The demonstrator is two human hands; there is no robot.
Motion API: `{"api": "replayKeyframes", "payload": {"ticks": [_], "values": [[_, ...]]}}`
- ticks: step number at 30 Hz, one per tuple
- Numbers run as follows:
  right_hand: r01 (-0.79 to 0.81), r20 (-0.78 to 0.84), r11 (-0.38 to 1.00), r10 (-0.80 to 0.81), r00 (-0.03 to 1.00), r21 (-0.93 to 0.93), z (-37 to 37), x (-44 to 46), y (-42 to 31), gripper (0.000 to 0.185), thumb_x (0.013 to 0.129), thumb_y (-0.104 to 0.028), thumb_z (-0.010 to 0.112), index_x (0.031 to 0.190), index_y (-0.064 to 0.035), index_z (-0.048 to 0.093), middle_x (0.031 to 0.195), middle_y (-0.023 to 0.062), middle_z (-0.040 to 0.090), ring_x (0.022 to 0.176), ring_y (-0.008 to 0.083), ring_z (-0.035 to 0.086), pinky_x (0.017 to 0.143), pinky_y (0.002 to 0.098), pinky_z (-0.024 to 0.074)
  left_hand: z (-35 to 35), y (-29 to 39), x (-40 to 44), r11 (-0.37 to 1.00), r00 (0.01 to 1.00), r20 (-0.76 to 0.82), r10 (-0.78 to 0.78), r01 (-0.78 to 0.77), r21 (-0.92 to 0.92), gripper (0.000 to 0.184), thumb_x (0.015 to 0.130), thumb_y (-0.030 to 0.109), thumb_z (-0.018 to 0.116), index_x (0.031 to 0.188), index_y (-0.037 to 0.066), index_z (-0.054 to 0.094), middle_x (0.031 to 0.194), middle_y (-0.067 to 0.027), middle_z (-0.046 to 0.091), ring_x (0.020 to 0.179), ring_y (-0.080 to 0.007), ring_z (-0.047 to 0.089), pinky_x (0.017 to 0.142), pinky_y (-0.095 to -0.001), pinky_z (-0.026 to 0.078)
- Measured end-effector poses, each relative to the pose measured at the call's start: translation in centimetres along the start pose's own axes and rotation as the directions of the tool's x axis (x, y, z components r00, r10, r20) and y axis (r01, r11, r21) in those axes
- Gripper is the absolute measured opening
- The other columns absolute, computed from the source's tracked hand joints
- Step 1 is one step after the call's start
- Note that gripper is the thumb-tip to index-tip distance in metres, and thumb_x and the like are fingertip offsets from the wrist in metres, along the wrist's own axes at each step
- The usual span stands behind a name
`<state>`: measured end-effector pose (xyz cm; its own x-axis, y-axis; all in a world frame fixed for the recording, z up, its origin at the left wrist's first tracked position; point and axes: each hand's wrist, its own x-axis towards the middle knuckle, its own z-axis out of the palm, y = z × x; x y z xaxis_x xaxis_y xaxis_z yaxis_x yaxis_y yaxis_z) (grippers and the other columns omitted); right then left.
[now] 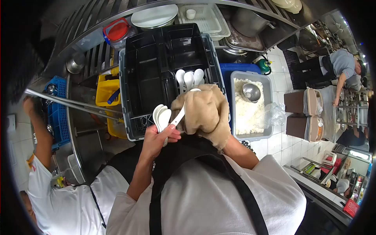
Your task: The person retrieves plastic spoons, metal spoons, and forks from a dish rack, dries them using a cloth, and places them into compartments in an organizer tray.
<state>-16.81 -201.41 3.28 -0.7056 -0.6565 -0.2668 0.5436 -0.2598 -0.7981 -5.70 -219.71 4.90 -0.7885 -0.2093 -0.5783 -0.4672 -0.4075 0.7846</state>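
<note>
My left hand (pixel 156 141) is closed around several white soup spoons (pixel 161 116), their bowls pointing up. Another white spoon (pixel 178 117) slants from its fingertips into a tan cloth (pixel 206 111). That cloth covers my right hand, which grips it around the spoon's far end; the fingers themselves are hidden, and only the wrist (pixel 235 152) shows. Just beyond the cloth, more white spoons (pixel 189 78) lie in a black divided bin (pixel 147 68), which sits in a grey crate (pixel 123 90).
Right of the crate stands a grey tub (pixel 270 98) of white rice-like food with a metal bowl (pixel 251 92). Yellow containers (pixel 107 91) and a blue basket (pixel 58 111) are at left. One co-worker's arm (pixel 41 137) is close at left; another person (pixel 340 66) bends over far right.
</note>
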Motion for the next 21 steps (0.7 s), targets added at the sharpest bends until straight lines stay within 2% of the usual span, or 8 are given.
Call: {"api": "replayKeyframes", "payload": {"ticks": [1,4,8,11,13,14,19,21], "values": [[-0.077,-0.068,0.917,0.112,0.991,0.391,1.8,-0.3,-1.7,0.033,0.094,-0.023,0.055,0.12,-0.0044,0.049,0.114,0.0129,0.055,0.107,0.0218,0.056,0.081,0.0286,0.048,0.0,-0.1,-0.1,1.0,1.0,-0.003,-0.003,0.003,0.001,0.026,0.091,0.019,0.065,0.098,-0.007,0.064,0.086,-0.0155,0.069,0.071,-0.0203,0.069,0.064,-0.0297,0.058],[0.072,0.156,0.907,-0.008,0.988,-0.415,2.6,1.2,0.3,0.019,0.088,-0.016,0.058,0.104,-0.005,0.057,0.093,0.0089,0.06,0.087,0.0204,0.059,0.073,0.0276,0.0479,-0.1,-1.1,0.2,0.996,0.999,0.006,0.053,-0.053,0.078,0.024,0.091,0.019,0.064,0.094,-0.005,0.064,0.08,-0.0131,0.068,0.065,-0.0182,0.067,0.059,-0.0284,0.055],[0.359,0.35,0.289,-0.085,0.933,-0.887,5.7,0.8,-4.0,0.012,0.084,-0.006,0.061,0.095,-0.0037,0.061,0.083,0.0053,0.061,0.079,0.0158,0.059,0.07,0.0256,0.0477,-0.6,-1.9,0.3,0.992,0.995,-0.009,0.104,-0.103,0.065,0.022,0.093,0.018,0.06,0.092,-0.004,0.063,0.075,-0.0101,0.065,0.061,-0.0169,0.064,0.055,-0.0264,0.053],[0.125,0.335,0.86,0.056,0.94,-0.494,3.7,1.5,-4.6,0.015,0.079,-0.007,0.068,0.093,-0.0044,0.063,0.082,0.0034,0.062,0.079,0.0121,0.059,0.071,0.0263,0.0495,-0.6,-0.7,-0.3,0.999,0.999,0.001,0.047,-0.046,-0.02,0.021,0.095,0.016,0.055,0.097,-0.004,0.061,0.075,-0.0105,0.065,0.06,-0.0167,0.064,0.054,-0.0265,0.053],[-0.207,-0.087,0.687,0.206,0.975,-0.697,0.2,2.5,-1.5,0.024,0.071,-0.007,0.077,0.092,-0.0055,0.064,0.087,0.004,0.065,0.084,0.0115,0.062,0.074,0.0275,0.0518,-0.6,-0.8,-0.3,0.997,0.999,-0.002,0.051,-0.051,-0.056,0.021,0.095,0.015,0.052,0.102,-0.004,0.059,0.077,-0.0113,0.065,0.059,-0.0162,0.063,0.053,-0.0264,0.052],[0.086,-0.029,0.739,-0.141,0.99,-0.668,1.0,0.7,-2.1,0.033,0.065,-0.007,0.081,0.094,-0.005,0.065,0.095,0.0052,0.068,0.089,0.0151,0.065,0.077,0.0288,0.0528,-0.5,-1.0,-0.2,0.985,0.997,-0.044,0.062,-0.069,-0.157,0.022,0.095,0.014,0.05,0.105,-0.004,0.057,0.077,-0.012,0.065,0.057,-0.0149,0.061,0.05,-0.0256,0.049],[0.301,0.041,0.74,-0.348,0.937,-0.602,3.0,-0.4,-2.0,0.054,0.06,-0.001,0.082,0.109,-0.0049,0.061,0.105,0.0057,0.067,0.096,0.0165,0.065,0.083,0.0288,0.0521,-1.6,-1.2,-0.2,0.963,0.998,0.012,0.068,-0.063,-0.261,0.022,0.096,0.012,0.044,0.107,-0.004,0.053,0.08,-0.0135,0.063,0.048,-0.0126,0.05,0.041,-0.0241,0.039],[0.366,0.256,0.598,-0.263,0.93,-0.713,5.8,1.1,-4.6,0.033,0.069,-0.002,0.074,0.1,-0.0054,0.065,0.094,0.0042,0.066,0.085,0.0142,0.062,0.076,0.0265,0.0499,-1.6,-1.3,-0.2,0.931,0.998,0.059,0.004,0.018,-0.365,0.022,0.097,0.014,0.045,0.107,-0.004,0.053,0.078,-0.0118,0.062,0.047,-0.0116,0.049,0.041,-0.0237,0.038]]}}
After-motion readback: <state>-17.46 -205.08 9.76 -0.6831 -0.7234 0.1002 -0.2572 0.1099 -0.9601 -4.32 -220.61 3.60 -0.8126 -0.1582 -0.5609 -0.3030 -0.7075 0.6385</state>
